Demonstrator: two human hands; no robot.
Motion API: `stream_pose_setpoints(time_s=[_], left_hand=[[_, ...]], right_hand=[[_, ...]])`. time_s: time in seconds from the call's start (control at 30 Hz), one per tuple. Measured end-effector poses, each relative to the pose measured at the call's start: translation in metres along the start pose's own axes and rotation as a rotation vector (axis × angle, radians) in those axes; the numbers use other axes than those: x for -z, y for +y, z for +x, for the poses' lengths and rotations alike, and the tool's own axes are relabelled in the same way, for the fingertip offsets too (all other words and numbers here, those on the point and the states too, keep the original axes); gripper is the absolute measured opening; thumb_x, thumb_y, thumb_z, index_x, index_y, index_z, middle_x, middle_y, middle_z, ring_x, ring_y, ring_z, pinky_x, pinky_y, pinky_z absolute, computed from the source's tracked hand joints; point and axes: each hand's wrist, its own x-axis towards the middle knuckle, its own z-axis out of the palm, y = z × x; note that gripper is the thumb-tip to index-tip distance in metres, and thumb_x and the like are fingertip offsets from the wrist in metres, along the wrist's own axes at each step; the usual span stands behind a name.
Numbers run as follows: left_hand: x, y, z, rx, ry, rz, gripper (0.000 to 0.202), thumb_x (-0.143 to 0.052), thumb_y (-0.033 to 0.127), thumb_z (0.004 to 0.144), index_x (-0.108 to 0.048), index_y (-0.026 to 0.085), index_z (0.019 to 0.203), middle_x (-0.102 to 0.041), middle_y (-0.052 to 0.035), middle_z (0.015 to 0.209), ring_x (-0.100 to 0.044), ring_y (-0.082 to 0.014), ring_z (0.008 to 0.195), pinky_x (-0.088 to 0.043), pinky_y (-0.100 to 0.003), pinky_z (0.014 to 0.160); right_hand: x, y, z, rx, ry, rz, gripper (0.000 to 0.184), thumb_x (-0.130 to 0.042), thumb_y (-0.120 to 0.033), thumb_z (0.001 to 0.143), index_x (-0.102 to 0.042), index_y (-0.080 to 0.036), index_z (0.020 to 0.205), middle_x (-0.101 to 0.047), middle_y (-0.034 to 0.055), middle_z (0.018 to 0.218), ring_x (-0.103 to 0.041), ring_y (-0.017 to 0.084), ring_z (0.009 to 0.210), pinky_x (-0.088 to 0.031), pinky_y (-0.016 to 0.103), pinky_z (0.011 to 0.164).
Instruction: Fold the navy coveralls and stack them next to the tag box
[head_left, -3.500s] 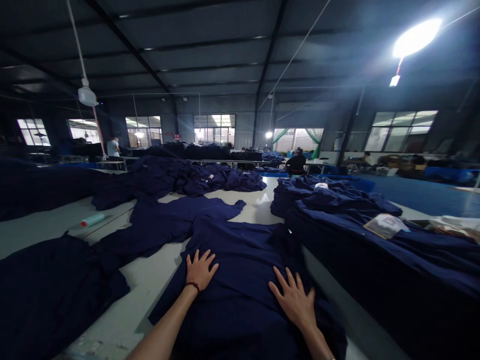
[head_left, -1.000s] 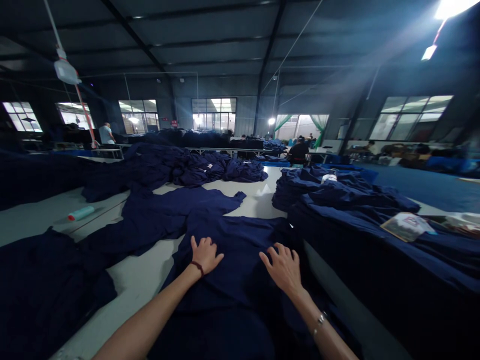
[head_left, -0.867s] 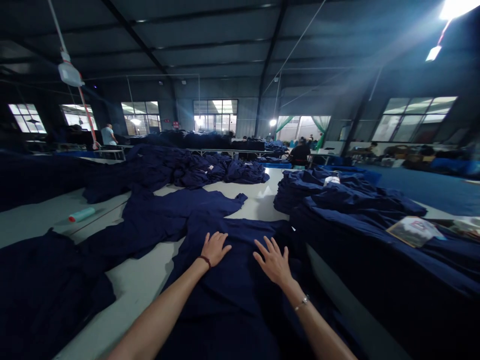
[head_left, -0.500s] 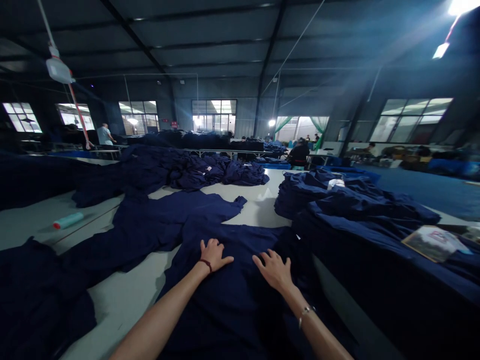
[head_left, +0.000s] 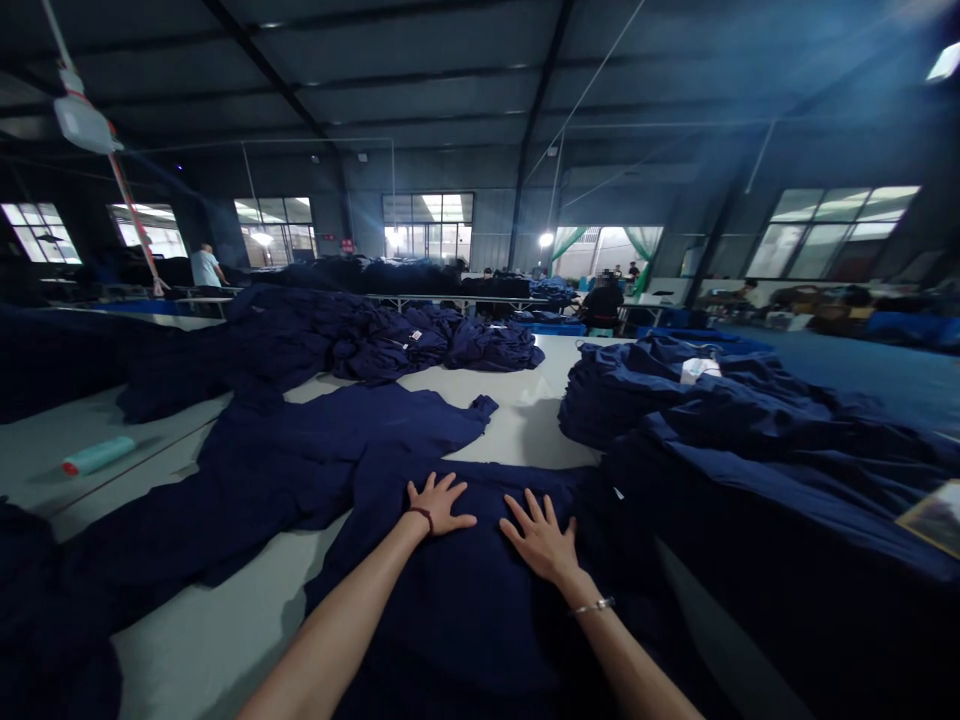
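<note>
A dark navy garment (head_left: 450, 610) lies flat on the pale table (head_left: 210, 640) right in front of me. My left hand (head_left: 437, 504) rests palm down on its far end, fingers spread, with a dark band on the wrist. Beside it, my right hand (head_left: 541, 538) presses flat on the same cloth, fingers apart, a thin bracelet on the wrist. Neither hand holds anything. A second navy garment (head_left: 300, 460) lies spread out to the left, its sleeve reaching toward the table's middle.
A tall stack of navy garments (head_left: 750, 450) rises at my right. A loose heap (head_left: 375, 340) lies farther back. A teal cylinder (head_left: 97, 455) lies at the left. People stand and sit at distant tables (head_left: 202, 268) near the windows.
Both hands have slid farther away along the garment and closer together, curling once and flattening again. The view has swung left, so the stack at the right sits nearer the edge.
</note>
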Motion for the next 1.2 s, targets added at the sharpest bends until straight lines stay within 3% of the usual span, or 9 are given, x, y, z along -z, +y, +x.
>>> stream_pose_setpoints(time_s=[0.1, 0.17, 0.33, 0.43, 0.53, 0.7, 0.87, 1.03, 1.2], left_hand=[[0.008, 0.005, 0.012, -0.033, 0.122, 0.013, 0.055, -0.032, 0.058, 0.089, -0.05, 0.03, 0.133, -0.043, -0.0042, 0.144, -0.035, -0.028, 0.133, -0.026, -0.051, 0.108], [0.006, 0.006, 0.02, -0.06, 0.141, 0.019, 0.052, -0.025, 0.049, 0.094, -0.047, 0.027, 0.135, -0.043, -0.0036, 0.144, -0.033, -0.0233, 0.134, -0.026, -0.045, 0.11], [-0.017, -0.002, 0.032, -0.033, 0.066, 0.031, 0.061, -0.019, 0.064, 0.09, -0.022, 0.039, 0.146, -0.017, 0.0046, 0.155, -0.009, -0.0302, 0.142, -0.009, -0.068, 0.106], [-0.02, -0.006, 0.034, -0.036, 0.024, 0.031, 0.062, -0.02, 0.065, 0.089, -0.018, 0.04, 0.147, -0.012, 0.0042, 0.156, -0.006, -0.0315, 0.142, -0.009, -0.07, 0.104], [-0.013, -0.006, 0.039, -0.068, 0.051, 0.047, 0.056, -0.027, 0.059, 0.092, -0.029, 0.039, 0.143, -0.023, 0.0022, 0.154, -0.016, -0.0308, 0.14, -0.021, -0.064, 0.105], [0.003, -0.013, 0.054, -0.087, 0.246, 0.181, 0.039, -0.033, 0.017, 0.096, -0.05, 0.025, 0.13, -0.048, -0.0048, 0.138, -0.039, -0.0184, 0.129, -0.038, -0.033, 0.102], [0.009, -0.024, 0.066, -0.047, 0.25, 0.248, 0.042, -0.029, 0.006, 0.094, -0.052, 0.02, 0.126, -0.058, -0.0105, 0.122, -0.049, -0.0212, 0.118, -0.039, -0.038, 0.099], [0.015, -0.023, 0.067, -0.008, 0.26, 0.313, 0.036, -0.031, 0.007, 0.093, -0.06, 0.017, 0.112, -0.06, -0.012, 0.109, -0.054, -0.022, 0.105, -0.042, -0.037, 0.091], [0.025, -0.018, 0.058, -0.027, 0.278, 0.349, 0.032, -0.033, 0.009, 0.094, -0.063, 0.016, 0.1, -0.058, -0.0116, 0.107, -0.054, -0.0227, 0.103, -0.044, -0.035, 0.085]], right_hand=[[0.01, -0.008, 0.013, -0.004, 0.084, 0.006, 0.052, -0.018, -0.054, 0.093, -0.044, -0.037, 0.135, -0.029, 0.0017, 0.152, -0.017, 0.027, 0.141, -0.013, 0.065, 0.106], [0.012, -0.011, 0.023, 0.058, 0.129, -0.004, 0.051, -0.017, -0.049, 0.095, -0.042, -0.035, 0.137, -0.029, 0.0014, 0.152, -0.016, 0.024, 0.141, -0.014, 0.061, 0.108], [-0.004, -0.007, 0.037, 0.057, 0.063, -0.053, 0.049, -0.021, -0.054, 0.094, -0.027, -0.045, 0.141, -0.02, -0.0043, 0.155, -0.011, 0.027, 0.142, -0.009, 0.068, 0.105], [-0.009, -0.003, 0.038, 0.041, 0.027, -0.056, 0.049, -0.019, -0.055, 0.093, -0.023, -0.048, 0.142, -0.016, -0.0055, 0.156, -0.009, 0.027, 0.143, -0.009, 0.069, 0.104], [-0.005, -0.002, 0.043, 0.046, 0.023, -0.034, 0.048, -0.019, -0.053, 0.094, -0.03, -0.047, 0.14, -0.022, -0.0042, 0.154, -0.015, 0.028, 0.141, -0.013, 0.069, 0.103], [0.007, 0.001, 0.064, 0.102, 0.178, -0.064, 0.046, -0.021, -0.028, 0.096, -0.044, -0.035, 0.136, -0.038, 0.002, 0.147, -0.024, 0.022, 0.139, -0.02, 0.058, 0.108], [0.013, 0.014, 0.085, 0.116, 0.119, -0.183, 0.066, -0.025, 0.0, 0.082, -0.038, -0.027, 0.141, -0.037, 0.0035, 0.148, -0.023, 0.02, 0.139, -0.021, 0.051, 0.109], [0.019, 0.02, 0.091, 0.116, 0.122, -0.226, 0.062, -0.025, 0.001, 0.082, -0.045, -0.022, 0.136, -0.052, 0.0115, 0.133, -0.042, 0.023, 0.126, -0.026, 0.049, 0.104], [0.037, 0.02, 0.082, 0.145, 0.206, -0.263, 0.039, -0.036, -0.006, 0.086, -0.062, -0.019, 0.111, -0.059, 0.012, 0.114, -0.052, 0.022, 0.109, -0.024, 0.044, 0.105]])
